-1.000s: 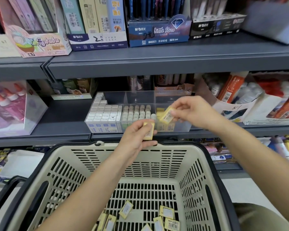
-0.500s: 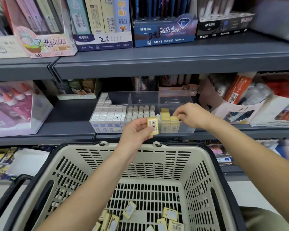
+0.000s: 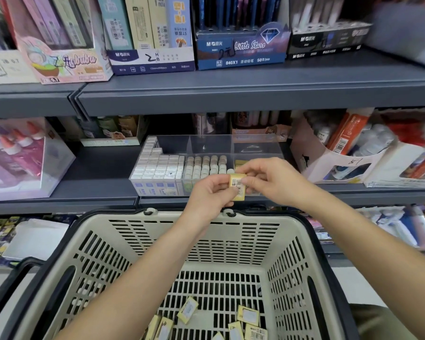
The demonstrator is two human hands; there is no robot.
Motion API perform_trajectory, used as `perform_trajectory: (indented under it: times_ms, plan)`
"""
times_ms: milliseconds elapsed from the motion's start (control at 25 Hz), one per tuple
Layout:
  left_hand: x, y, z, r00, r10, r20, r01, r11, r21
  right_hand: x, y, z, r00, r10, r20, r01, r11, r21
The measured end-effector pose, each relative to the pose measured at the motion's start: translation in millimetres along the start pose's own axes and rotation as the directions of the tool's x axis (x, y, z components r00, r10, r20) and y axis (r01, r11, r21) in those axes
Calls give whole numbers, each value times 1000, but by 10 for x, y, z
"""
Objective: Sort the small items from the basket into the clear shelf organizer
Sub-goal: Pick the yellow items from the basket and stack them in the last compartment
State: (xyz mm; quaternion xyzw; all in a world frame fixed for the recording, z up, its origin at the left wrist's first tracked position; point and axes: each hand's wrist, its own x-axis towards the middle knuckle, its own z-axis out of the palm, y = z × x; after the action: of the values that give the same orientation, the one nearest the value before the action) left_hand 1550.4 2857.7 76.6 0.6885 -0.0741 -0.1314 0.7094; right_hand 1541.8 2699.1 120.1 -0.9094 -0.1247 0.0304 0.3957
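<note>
A small yellow eraser [image 3: 236, 187] with a barcode label is pinched between my left hand [image 3: 210, 195] and my right hand [image 3: 272, 180], just in front of the clear shelf organizer [image 3: 207, 146]. The organizer holds rows of white boxed items on the left, pale round-topped items in the middle and yellow erasers on the right, partly hidden by my hands. Below, the beige basket [image 3: 187, 244] with a black rim holds several more yellow erasers [image 3: 247, 315] on its floor.
A grey upper shelf [image 3: 231, 94] overhangs the organizer and carries pencil boxes. Glue bottles in a clear box [image 3: 22, 158] stand to the left, cardboard trays of correction supplies [image 3: 341, 153] to the right. The basket's black handle [image 3: 15, 285] lies at lower left.
My right hand set a yellow eraser into the organizer's right compartment, then came back to my left hand. Both hands now hold the eraser that the left hand was holding up.
</note>
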Motion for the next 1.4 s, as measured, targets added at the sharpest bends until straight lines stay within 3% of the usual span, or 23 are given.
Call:
perform_trajectory:
  times_ms: [160, 280, 400, 600, 880, 1040, 1200, 1240, 1320, 1400]
  plan:
    - [-60, 5, -69, 997, 35, -70, -29, 996, 81, -5, 115, -175, 990, 58, -129, -66, 996, -61]
    - [-172, -32, -298, 992, 8, -130, 6, 994, 109, 110, 244, -382, 942, 68, -329, -169, 943, -288]
    - [-358, -138, -449, 990, -29, -139, 48, 990, 133, 255, 341, -394, 946, 75, -316, -228, 846, -481]
    - [-634, -350, -681, 991, -72, -112, 98, 964, 247, 424, 429, -152, 976, 195, -97, -218, 866, -450]
    - [-895, -555, -1035, 969, -239, -64, 243, 871, 427, 428, 456, -103, 975, 221, 25, -174, 828, -534]
    - [-1047, -583, -1210, 962, -270, -34, 249, 825, 507, 255, 324, -129, 982, 161, -99, -189, 849, -494]
    - [-1336, -479, -1463, 977, -213, 16, 156, 765, 625, -217, 34, 206, 951, -76, -300, -18, 954, -298]
    - [-1422, -443, -1541, 979, -201, 19, 141, 749, 648, -333, -57, 402, 966, -88, -242, 29, 971, -239]
    - [-1586, -395, -1705, 981, -192, -10, 145, 705, 695, -500, -180, 939, 993, -88, 82, 102, 976, -192]
    - [-1717, -380, -1854, 984, -164, -64, 159, 670, 725, -583, -218, 1560, 900, -109, 423, 225, 946, -235]
